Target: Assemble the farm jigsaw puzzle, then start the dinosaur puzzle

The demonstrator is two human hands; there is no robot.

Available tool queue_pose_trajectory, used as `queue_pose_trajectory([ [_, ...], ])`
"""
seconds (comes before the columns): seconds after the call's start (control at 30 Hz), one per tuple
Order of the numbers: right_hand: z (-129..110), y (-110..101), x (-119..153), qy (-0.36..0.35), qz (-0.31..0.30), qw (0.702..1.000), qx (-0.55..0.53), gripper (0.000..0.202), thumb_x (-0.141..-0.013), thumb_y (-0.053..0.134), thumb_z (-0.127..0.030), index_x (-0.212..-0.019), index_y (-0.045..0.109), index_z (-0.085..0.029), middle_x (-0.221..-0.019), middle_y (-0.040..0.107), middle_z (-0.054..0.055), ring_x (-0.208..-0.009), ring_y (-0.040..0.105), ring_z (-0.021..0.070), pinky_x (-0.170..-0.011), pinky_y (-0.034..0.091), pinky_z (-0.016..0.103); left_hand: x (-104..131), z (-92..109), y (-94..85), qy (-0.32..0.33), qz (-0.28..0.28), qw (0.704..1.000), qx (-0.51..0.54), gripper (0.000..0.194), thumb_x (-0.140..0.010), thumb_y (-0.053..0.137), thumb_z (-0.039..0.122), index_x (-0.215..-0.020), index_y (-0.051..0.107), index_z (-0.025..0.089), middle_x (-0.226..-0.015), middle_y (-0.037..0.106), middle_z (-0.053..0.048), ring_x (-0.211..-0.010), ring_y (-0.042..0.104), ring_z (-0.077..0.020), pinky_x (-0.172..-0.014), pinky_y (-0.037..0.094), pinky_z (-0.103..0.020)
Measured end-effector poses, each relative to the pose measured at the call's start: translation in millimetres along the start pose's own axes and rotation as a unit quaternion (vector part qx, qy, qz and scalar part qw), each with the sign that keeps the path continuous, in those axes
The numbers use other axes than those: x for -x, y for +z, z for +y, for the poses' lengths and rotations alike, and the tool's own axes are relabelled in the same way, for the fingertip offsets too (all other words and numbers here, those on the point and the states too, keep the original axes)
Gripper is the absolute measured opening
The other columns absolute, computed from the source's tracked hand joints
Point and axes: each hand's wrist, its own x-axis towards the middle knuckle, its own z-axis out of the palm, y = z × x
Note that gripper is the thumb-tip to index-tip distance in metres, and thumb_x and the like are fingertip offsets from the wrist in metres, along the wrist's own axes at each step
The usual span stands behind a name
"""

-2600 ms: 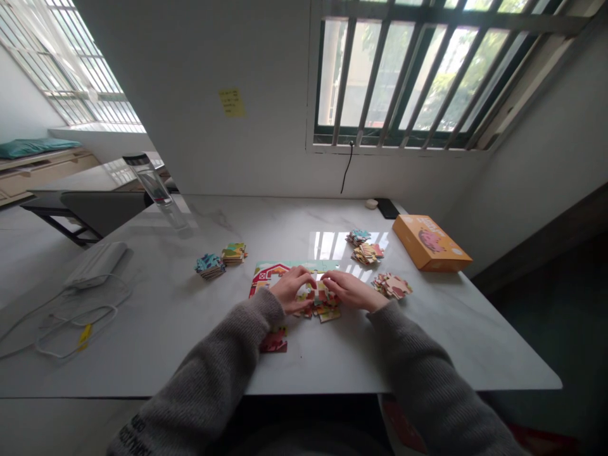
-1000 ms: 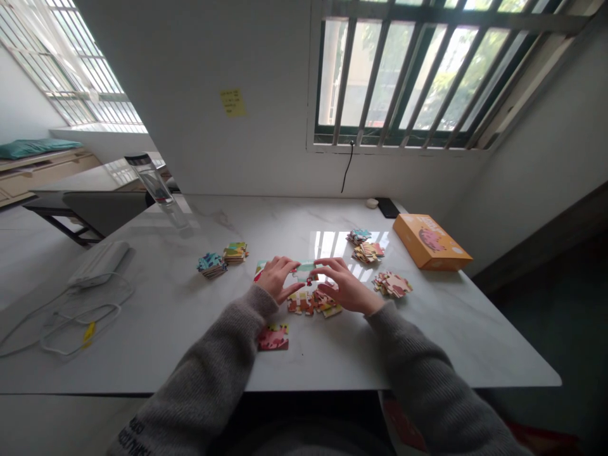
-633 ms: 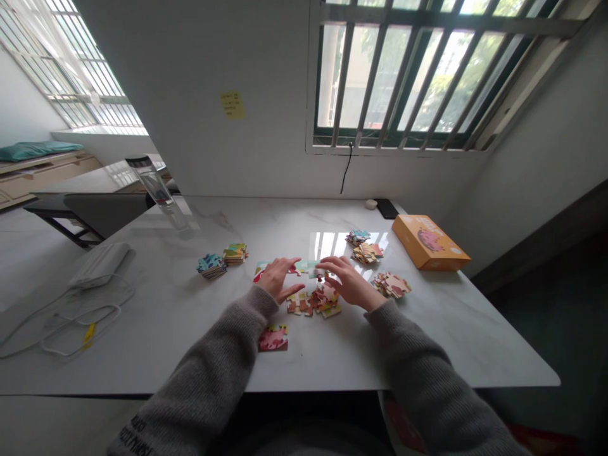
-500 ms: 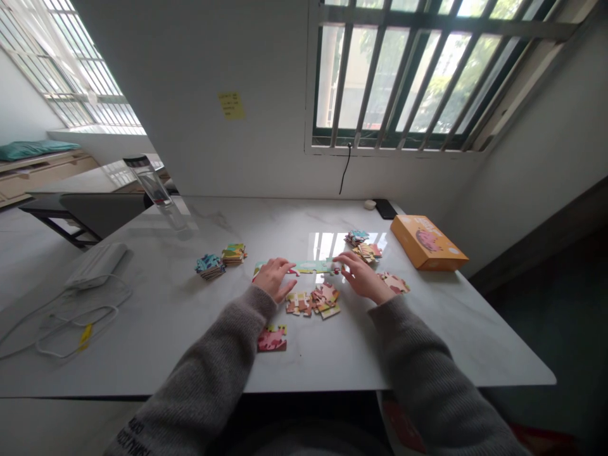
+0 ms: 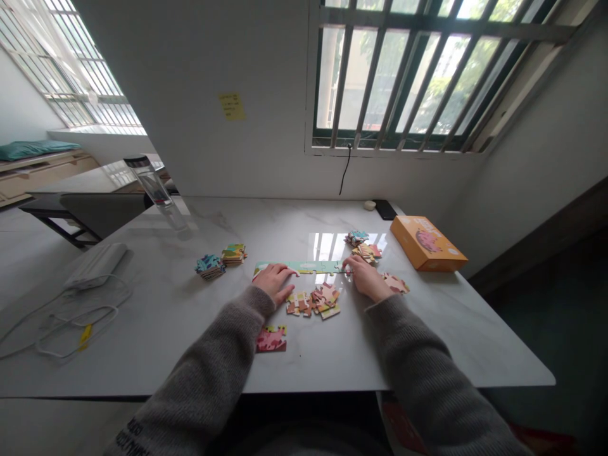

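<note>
A strip of joined jigsaw puzzle pieces [image 5: 316, 266], pale green and white, lies across the middle of the table. My left hand [image 5: 273, 282] rests over its left end, fingers laid out and thumb apart. At the strip's right end my right hand [image 5: 365, 278] has its fingers bent together on the end puzzle piece, which they partly hide. Just below the strip lies a loose heap of brown and yellow pieces [image 5: 325, 297]. Pink pieces [image 5: 272, 339] lie beside my left sleeve, and pale pink-brown pieces [image 5: 395, 283] lie just right of my right hand.
Stacked pieces stand at left, blue [image 5: 209, 266] and yellow-green [image 5: 234, 254]. More stacks, blue [image 5: 356, 237] and yellow [image 5: 367, 253], sit beyond my right hand. An orange box [image 5: 427, 244], a black phone [image 5: 384, 209], a clear bottle [image 5: 151, 180] and a white cable [image 5: 78, 316] surround them.
My right hand has shifted slightly right and its fingers have drawn together at the strip's end. The strip's right part now lies straighter. My left hand has settled slightly lower.
</note>
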Motion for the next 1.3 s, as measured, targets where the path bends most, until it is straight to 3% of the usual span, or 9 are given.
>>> queue_pose_trajectory([
  [0.3,-26,-1,5,0.002,0.0,0.993,0.116,0.048,-0.088,0.046,-0.007,-0.13,0.062,-0.023,-0.129,0.057,0.012,-0.116,0.049,0.0276,-0.098,0.04,0.034,1,-1,-0.7,0.004,-0.005,1.0,0.014,0.04,-0.088,0.058,0.036,-0.126,0.063,0.022,-0.124,0.06,-0.011,-0.117,0.052,-0.0297,-0.105,0.043,-0.047],
  [0.47,-33,-4,5,0.01,-0.028,0.991,0.13,0.04,-0.09,0.047,-0.013,-0.123,0.067,-0.026,-0.123,0.062,0.008,-0.107,0.05,0.0265,-0.096,0.039,0.035,1,0,-1.1,0.002,-0.007,1.0,0.01,0.041,-0.088,0.057,0.036,-0.126,0.063,0.022,-0.124,0.06,-0.011,-0.116,0.052,-0.0295,-0.104,0.043,-0.047],
  [0.63,-34,-3,6,0.012,-0.016,0.992,0.123,0.036,-0.09,0.05,-0.015,-0.119,0.069,-0.026,-0.121,0.065,0.009,-0.106,0.05,0.0278,-0.092,0.041,0.037,1,0,-1.4,0.001,-0.012,1.0,0.014,0.041,-0.087,0.058,0.035,-0.126,0.062,0.023,-0.125,0.06,-0.01,-0.116,0.052,-0.029,-0.104,0.043,-0.047],
  [0.77,-33,0,7,0.002,0.006,0.993,0.117,0.035,-0.089,0.051,-0.014,-0.116,0.07,-0.027,-0.121,0.066,0.01,-0.106,0.05,0.0291,-0.089,0.042,0.038,2,-18,-16.3,-0.006,-0.007,0.999,0.034,0.037,-0.088,0.058,0.035,-0.122,0.064,0.022,-0.124,0.06,-0.01,-0.115,0.053,-0.0277,-0.102,0.044,-0.044],
  [0.87,-33,0,8,0.003,0.009,0.994,0.106,0.035,-0.089,0.052,-0.014,-0.115,0.071,-0.028,-0.121,0.066,0.01,-0.105,0.051,0.0295,-0.086,0.043,0.039,8,-40,-31.7,-0.063,0.036,0.997,0.016,0.034,-0.093,0.05,0.036,-0.118,0.066,0.019,-0.111,0.061,-0.01,-0.107,0.055,-0.0261,-0.1,0.044,-0.042],
  [1.0,-33,-1,9,0.02,0.004,0.995,0.096,0.036,-0.089,0.053,-0.014,-0.116,0.071,-0.03,-0.121,0.066,0.009,-0.106,0.051,0.0302,-0.083,0.042,0.038,20,-56,-40.2,-0.135,-0.003,0.99,-0.034,0.037,-0.092,0.05,0.039,-0.121,0.066,0.022,-0.109,0.057,-0.009,-0.107,0.053,-0.0263,-0.1,0.042,-0.041],
  [1.13,-33,-1,8,0.026,0.001,0.995,0.097,0.036,-0.09,0.052,-0.016,-0.118,0.071,-0.029,-0.119,0.065,0.01,-0.104,0.052,0.0295,-0.085,0.041,0.038,24,-42,-37.9,-0.176,-0.054,0.98,-0.07,0.052,-0.081,0.061,0.051,-0.127,0.064,0.025,-0.117,0.053,-0.012,-0.111,0.05,-0.032,-0.098,0.042,-0.045],
  [1.3,-28,2,5,-0.01,-0.004,0.996,0.091,0.036,-0.09,0.05,-0.014,-0.117,0.072,-0.025,-0.115,0.066,0.011,-0.101,0.053,0.027,-0.094,0.039,0.038,22,-25,-37.0,-0.195,-0.05,0.975,-0.093,0.055,-0.079,0.062,0.051,-0.128,0.061,0.027,-0.117,0.052,-0.011,-0.112,0.051,-0.0322,-0.096,0.043,-0.043],
])
